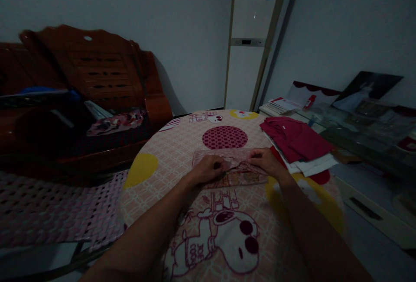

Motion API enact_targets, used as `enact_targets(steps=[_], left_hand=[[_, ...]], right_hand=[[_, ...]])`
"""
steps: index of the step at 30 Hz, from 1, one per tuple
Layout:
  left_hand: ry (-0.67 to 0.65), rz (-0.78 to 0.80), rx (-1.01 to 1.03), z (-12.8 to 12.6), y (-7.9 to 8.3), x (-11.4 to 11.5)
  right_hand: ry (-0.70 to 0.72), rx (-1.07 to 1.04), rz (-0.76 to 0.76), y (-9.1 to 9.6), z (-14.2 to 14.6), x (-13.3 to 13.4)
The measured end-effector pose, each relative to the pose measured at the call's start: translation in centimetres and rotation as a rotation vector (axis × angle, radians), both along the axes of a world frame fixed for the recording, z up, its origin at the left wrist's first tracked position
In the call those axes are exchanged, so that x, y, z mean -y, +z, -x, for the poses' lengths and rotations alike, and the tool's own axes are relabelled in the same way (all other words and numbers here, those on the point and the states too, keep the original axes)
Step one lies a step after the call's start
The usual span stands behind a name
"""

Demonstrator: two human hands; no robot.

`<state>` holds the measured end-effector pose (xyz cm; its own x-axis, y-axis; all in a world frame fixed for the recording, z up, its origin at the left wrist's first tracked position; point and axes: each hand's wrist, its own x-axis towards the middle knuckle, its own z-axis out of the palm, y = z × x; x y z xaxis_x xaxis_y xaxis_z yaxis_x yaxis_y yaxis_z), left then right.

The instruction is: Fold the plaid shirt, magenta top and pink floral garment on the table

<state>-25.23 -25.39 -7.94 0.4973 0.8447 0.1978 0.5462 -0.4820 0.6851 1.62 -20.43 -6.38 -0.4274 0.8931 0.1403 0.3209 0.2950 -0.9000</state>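
A folded, mottled pink garment (234, 179) lies as a flat strip across the patterned tablecloth (182, 143); its exact kind does not show. My left hand (209, 168) is closed on the left part of its upper layer, thumb and fingers pinched together. On the right, my right hand (264, 160) pinches the same layer in its fingertips. Between the two hands the cloth is bunched and slightly raised. Beyond my right hand rests a stack of folded clothes, with a dark red garment (295, 137) on top and white cloth (308, 166) under it.
The round table stands close to a glass-topped cabinet (341, 130) on the right, which holds papers (279, 105), a red-capped bottle (310, 101) and a photo (365, 87). At left are a carved wooden sofa (100, 65) and a woven chair (65, 208). A tall air conditioner (248, 69) stands behind.
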Motion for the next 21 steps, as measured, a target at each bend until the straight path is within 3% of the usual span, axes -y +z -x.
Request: enact_targets(steps=[3,6,10,13,16,21], left_hand=[[-0.136,0.173,0.097,0.6,0.2,0.2],[-0.105,0.244,0.163,0.8,0.1,0.3],[0.024,0.023,0.28,0.0,0.1,0.1],[-0.058,-0.124,0.245,-0.8,0.3,0.1],[-0.18,-0.171,0.102,-1.5,0.3,0.3],[-0.268,-0.256,-0.109,-2.2,-0.3,0.7]], right_hand=[[0.079,-0.14,0.171,0.3,0.0,0.5],[-0.002,-0.241,0.2,0.5,0.3,0.7],[-0.01,-0.224,0.206,0.3,0.8,0.8],[0.108,-0.076,0.283,-0.2,1.1,0.9],[0.181,0.045,0.354,-0.8,1.1,0.8],[0.055,-0.128,0.286,-1.0,0.8,0.6]])
